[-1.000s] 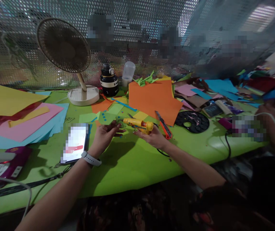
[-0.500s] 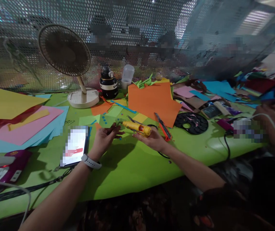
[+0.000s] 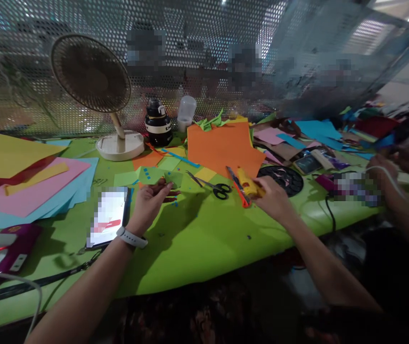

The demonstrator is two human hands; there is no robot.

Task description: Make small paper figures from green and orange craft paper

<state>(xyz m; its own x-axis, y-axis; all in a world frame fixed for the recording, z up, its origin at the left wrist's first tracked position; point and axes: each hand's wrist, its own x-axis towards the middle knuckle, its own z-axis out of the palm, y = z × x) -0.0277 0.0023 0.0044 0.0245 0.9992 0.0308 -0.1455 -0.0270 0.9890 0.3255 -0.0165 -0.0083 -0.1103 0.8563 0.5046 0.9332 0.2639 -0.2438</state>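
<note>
My right hand (image 3: 274,197) grips a yellow glue gun (image 3: 247,185), held over a red-orange box cutter (image 3: 240,187) that lies on the green table. Between my two hands a pair of scissors (image 3: 221,190) with black handles rests on the tabletop. My left hand (image 3: 150,203), with a white band on the wrist, has thumb and forefinger pressed together while the other fingers stretch right. Whatever sits in that pinch is too small to make out. Tiny blue paper squares (image 3: 147,173) lie on light green paper just behind my left hand.
A phone (image 3: 109,217) lies left of my left hand, near coloured sheets (image 3: 47,181) and a purple device (image 3: 7,251). Behind stand a fan (image 3: 120,145), a black bottle (image 3: 158,125) and orange paper (image 3: 222,145). At right are a black palette (image 3: 286,180) and another person's hands (image 3: 386,169).
My right hand has carried the glue gun rightward, away from my left hand, uncovering the scissors. My left hand stays in nearly the same place.
</note>
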